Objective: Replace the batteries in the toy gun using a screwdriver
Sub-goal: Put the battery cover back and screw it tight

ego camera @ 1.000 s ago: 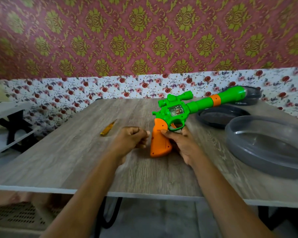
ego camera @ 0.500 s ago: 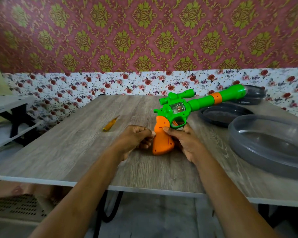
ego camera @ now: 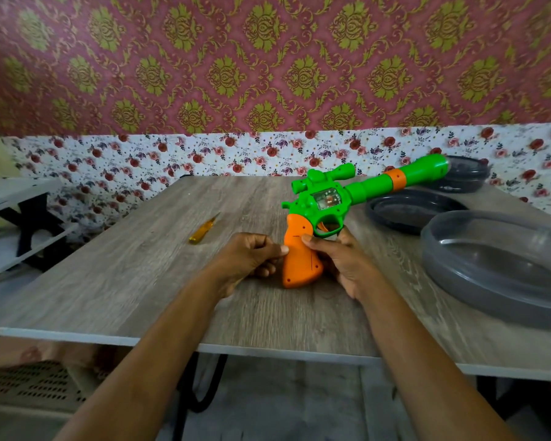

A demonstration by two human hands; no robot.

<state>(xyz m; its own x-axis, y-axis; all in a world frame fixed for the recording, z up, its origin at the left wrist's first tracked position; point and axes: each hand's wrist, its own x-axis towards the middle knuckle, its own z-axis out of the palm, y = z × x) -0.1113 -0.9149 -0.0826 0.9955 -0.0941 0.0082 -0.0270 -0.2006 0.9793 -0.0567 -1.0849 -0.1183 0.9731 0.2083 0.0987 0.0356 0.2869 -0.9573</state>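
Observation:
A green toy gun (ego camera: 328, 198) with an orange grip (ego camera: 299, 259) stands on its grip on the wooden table (ego camera: 140, 281), barrel pointing up and to the right. My right hand (ego camera: 341, 259) holds the grip from the right, thumb across its front. My left hand (ego camera: 252, 256) is curled beside the grip, its thumb tip touching the grip's left edge. A yellow-handled screwdriver (ego camera: 202, 229) lies on the table, apart from both hands, to the left and farther back.
A large grey plastic tray (ego camera: 503, 265) sits at the right. A dark round lid (ego camera: 407, 208) and another dark container (ego camera: 465, 176) lie behind it under the barrel. A white shelf unit (ego camera: 16, 224) stands left of the table.
My left hand has moved right until its thumb touches the orange grip. The gun stays in my right hand, nearly unmoved.

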